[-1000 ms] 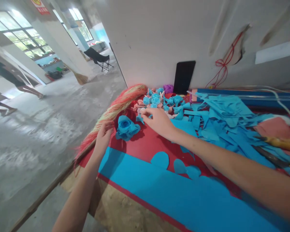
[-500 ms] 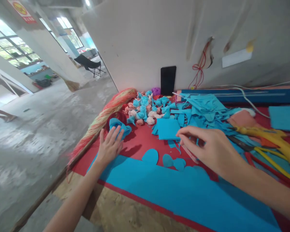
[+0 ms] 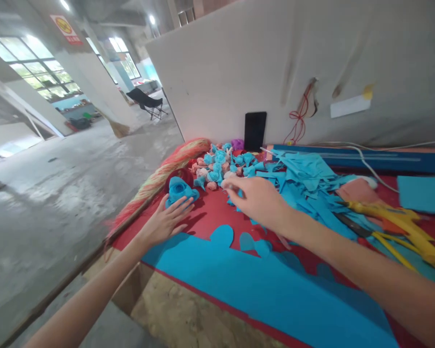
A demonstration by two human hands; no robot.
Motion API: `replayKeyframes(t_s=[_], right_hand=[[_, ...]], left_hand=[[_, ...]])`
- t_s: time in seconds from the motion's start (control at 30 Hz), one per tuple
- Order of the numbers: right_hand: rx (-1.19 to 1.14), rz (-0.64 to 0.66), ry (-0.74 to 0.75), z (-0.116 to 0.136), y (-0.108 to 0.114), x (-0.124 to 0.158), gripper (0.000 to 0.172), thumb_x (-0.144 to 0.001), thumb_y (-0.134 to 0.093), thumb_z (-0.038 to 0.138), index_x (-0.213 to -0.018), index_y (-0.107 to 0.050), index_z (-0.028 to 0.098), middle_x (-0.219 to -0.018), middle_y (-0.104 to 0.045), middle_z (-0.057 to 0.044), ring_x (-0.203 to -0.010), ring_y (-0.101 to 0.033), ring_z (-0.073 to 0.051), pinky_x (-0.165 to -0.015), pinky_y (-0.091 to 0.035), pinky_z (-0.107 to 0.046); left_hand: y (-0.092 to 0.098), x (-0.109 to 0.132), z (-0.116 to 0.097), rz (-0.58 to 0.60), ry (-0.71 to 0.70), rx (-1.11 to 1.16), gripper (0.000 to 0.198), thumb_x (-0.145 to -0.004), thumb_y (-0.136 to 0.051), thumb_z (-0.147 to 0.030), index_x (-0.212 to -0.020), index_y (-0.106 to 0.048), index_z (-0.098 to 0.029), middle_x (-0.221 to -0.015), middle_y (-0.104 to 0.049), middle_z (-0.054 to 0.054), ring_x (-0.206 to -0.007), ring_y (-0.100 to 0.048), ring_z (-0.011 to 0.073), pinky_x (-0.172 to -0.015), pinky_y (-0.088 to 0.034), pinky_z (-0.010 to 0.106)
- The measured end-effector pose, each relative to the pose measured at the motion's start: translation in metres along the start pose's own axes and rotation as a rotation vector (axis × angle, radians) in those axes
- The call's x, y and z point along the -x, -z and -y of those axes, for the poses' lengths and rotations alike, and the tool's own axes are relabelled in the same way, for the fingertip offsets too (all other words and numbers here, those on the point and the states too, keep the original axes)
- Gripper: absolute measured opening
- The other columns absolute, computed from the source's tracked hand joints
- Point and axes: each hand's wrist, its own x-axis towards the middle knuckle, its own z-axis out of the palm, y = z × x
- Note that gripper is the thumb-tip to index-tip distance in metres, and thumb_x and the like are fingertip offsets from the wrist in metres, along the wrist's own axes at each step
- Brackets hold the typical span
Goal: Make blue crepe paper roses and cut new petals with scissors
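The left hand lies flat, fingers spread, tips touching the blue foam rose just beyond them. It looks light and squashy; I'd cup its base. The right hand has its fingers bunched; whether they pinch anything, I cannot tell.

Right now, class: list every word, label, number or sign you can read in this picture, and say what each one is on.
Red and yellow sign, high on the left: lettering too blurred to read.
White slip taped to the wall: no legible writing.
Nothing else shows readable text.
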Motion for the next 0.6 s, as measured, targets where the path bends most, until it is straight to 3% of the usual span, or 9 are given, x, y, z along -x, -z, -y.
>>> replayKeyframes(t_s=[0.13,0.23,0.4,0.6], right_hand=[[0.068,0.067,0.083,0.015,-0.037,-0.083,0.027,-0.087,-0.049,0.032,-0.107,-0.053,0.014,-0.098,-0.059,-0.006,-0.084,-0.058,-0.017,-0.075,-0.048,-0.038],[0.095,0.071,0.092,0.022,-0.068,-0.117,0.031,-0.087,-0.05,0.032,-0.113,-0.049,0.015,-0.109,-0.054,-0.008,-0.093,-0.056,-0.02,-0.078,-0.048,-0.04],[0.122,0.057,0.105,0.026,-0.093,-0.138,0.032,-0.087,-0.05,0.031,-0.115,-0.048,0.016,-0.113,-0.052,-0.008,-0.096,-0.055,-0.021,-0.08,-0.047,-0.042],[0.129,0.071,0.148,0.025,-0.105,-0.148,0.031,-0.087,-0.05,0.03,-0.115,-0.048,0.016,-0.11,-0.054,-0.008,-0.093,-0.056,-0.02,-0.077,-0.049,-0.04]], left_hand=[[0.004,-0.002,0.009,0.05,-0.078,-0.041,0.053,-0.091,-0.027,-0.042,-0.139,-0.014,-0.025,-0.142,-0.031,0.001,-0.133,-0.022,0.0197,-0.106,0.01,0.046],[0.005,-0.005,0.019,0.065,-0.118,-0.08,0.051,-0.092,-0.025,-0.039,-0.139,-0.014,-0.021,-0.142,-0.031,0.001,-0.134,-0.019,0.0184,-0.108,0.006,0.044],[-0.002,-0.012,0.029,0.066,-0.196,-0.139,0.047,-0.092,-0.026,-0.034,-0.138,-0.02,-0.022,-0.141,-0.034,0.0,-0.133,-0.021,0.0152,-0.109,-0.002,0.039],[-0.007,-0.018,0.035,0.045,-0.252,-0.2,0.042,-0.085,-0.049,-0.03,-0.124,-0.042,-0.018,-0.135,-0.038,0.01,-0.121,-0.038,0.0277,-0.1,-0.027,0.054]])
